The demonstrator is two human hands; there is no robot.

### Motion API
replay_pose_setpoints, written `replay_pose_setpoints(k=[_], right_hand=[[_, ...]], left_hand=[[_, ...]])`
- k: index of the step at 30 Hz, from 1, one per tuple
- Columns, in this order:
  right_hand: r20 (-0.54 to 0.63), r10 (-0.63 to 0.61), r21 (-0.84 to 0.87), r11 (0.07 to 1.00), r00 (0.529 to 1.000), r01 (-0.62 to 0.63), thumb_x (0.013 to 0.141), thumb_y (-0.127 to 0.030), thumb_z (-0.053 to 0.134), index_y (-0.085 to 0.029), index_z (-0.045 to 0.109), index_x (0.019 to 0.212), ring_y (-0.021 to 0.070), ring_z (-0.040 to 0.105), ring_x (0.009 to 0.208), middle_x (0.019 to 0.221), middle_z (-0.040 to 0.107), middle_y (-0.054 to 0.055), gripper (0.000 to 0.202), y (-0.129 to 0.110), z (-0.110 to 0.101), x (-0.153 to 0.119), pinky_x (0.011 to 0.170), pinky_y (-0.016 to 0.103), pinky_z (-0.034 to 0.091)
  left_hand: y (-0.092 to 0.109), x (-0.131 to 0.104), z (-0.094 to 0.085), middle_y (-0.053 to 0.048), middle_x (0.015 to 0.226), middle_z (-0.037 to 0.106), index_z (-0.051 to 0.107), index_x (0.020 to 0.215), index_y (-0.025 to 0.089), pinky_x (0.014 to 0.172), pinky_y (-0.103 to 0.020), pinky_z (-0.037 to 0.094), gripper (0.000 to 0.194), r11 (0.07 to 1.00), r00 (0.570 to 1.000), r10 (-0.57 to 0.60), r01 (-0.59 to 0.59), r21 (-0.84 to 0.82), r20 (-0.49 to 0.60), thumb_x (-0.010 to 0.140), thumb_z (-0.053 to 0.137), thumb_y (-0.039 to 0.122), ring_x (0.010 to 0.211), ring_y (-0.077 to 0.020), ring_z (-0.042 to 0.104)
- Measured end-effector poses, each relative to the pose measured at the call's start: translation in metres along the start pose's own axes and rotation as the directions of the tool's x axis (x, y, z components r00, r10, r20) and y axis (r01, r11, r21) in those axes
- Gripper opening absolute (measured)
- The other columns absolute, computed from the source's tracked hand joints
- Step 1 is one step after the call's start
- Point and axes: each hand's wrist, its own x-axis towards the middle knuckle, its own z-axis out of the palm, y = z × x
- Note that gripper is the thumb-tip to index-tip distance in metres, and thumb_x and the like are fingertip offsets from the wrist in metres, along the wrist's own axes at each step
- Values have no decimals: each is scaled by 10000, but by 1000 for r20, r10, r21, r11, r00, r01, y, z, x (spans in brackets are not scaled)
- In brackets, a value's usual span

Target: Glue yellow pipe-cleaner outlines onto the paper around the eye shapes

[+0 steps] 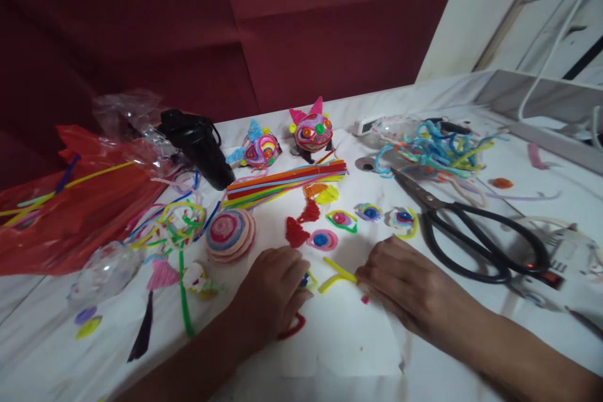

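Observation:
My left hand (276, 279) is closed at the middle of the white paper (348, 345). A small blue and yellow coiled piece (307, 280) shows at its fingertips, largely hidden by the fingers. My right hand (405, 279) pinches the end of a bent yellow strip (340, 270), which lies in a V shape between the hands. A red curved piece (294, 326) lies below my left hand, partly covered. Just beyond the hands are coiled eye-shaped pieces, among them a pink and blue one (323, 240) and a green-edged one (342, 220), beside red pieces (296, 232).
Large black-handled scissors (464, 220) lie at right, near tangled blue strips (433, 147). A bundle of coloured strips (287, 182) and a striped round coil (230, 235) lie behind. Two decorated animal figures (261, 147) (311, 130) stand at the back. Red plastic (94, 201) covers the left.

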Motion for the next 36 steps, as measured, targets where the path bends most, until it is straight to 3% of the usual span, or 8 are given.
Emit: replay_pose_setpoints(k=[5, 11, 17, 22, 26, 30, 36], right_hand=[[33, 20, -2, 1000, 999, -20, 919, -75, 461, -140, 592, 945, 208, 521, 748, 755, 589, 57, 149, 2, 0, 2, 685, 393, 405], [-22, 31, 26, 999, 999, -30, 864, -19, 408, -183, 560, 919, 213, 563, 655, 708, 605, 44, 231, 1, 3, 4, 613, 382, 476], [-4, 239, 180, 955, 971, -234, 842, -107, 405, -276, 502, 902, 219, 647, 696, 791, 659, 46, 203, -4, 9, 3, 601, 346, 566], [-6, 187, 58, 981, 982, -187, 884, -232, 468, -249, 556, 889, 253, 656, 696, 762, 650, 62, 90, 0, 15, 3, 633, 399, 578], [-27, 178, 16, 984, 984, -178, 866, -188, 469, -254, 553, 829, 245, 643, 651, 722, 640, 47, 113, 3, 21, 2, 588, 382, 546], [3, 191, 12, 981, 982, -191, 847, -121, 426, -252, 529, 773, 219, 618, 612, 681, 613, 35, 182, 4, 22, 4, 571, 351, 522], [7, 251, 18, 968, 968, -251, 770, -73, 476, -254, 497, 735, 217, 619, 619, 671, 621, 17, 185, 0, 21, 8, 591, 350, 519]], left_hand=[[5, 3, -6, -111, 1001, 658, 602, 1031, 149, 842, -407, 538, 176, 1000, 1000, -11, 11, -1, -13, 896, 500, 199, 927, -240, 612], [7, 4, -10, -96, 952, 662, 609, 992, 153, 810, -382, 547, 153, 999, 1000, -20, 20, 36, 9, 899, 515, 231, 853, -221, 613], [8, 1, -3, -81, 968, 680, 604, 1065, 193, 905, -438, 528, 237, 999, 1000, -13, 14, 31, -24, 905, 501, 334, 888, -234, 629], [16, -8, 3, -45, 1065, 704, 635, 1118, 241, 1103, -467, 426, 282, 988, 990, 128, -133, 78, 64, 882, 570, 382, 1031, -233, 631], [18, -13, 5, -14, 1100, 717, 676, 1103, 317, 1108, -489, 445, 311, 958, 968, 242, -250, 141, 71, 891, 532, 492, 1048, -255, 645], [20, -14, 6, 40, 1134, 712, 673, 1114, 404, 1120, -460, 447, 291, 958, 969, 205, -228, 172, 140, 880, 528, 499, 1044, -245, 653], [23, -14, 9, 2, 1104, 722, 684, 1126, 306, 1142, -478, 419, 357, 965, 979, 194, -203, 166, 68, 885, 525, 516, 1026, -260, 660]])
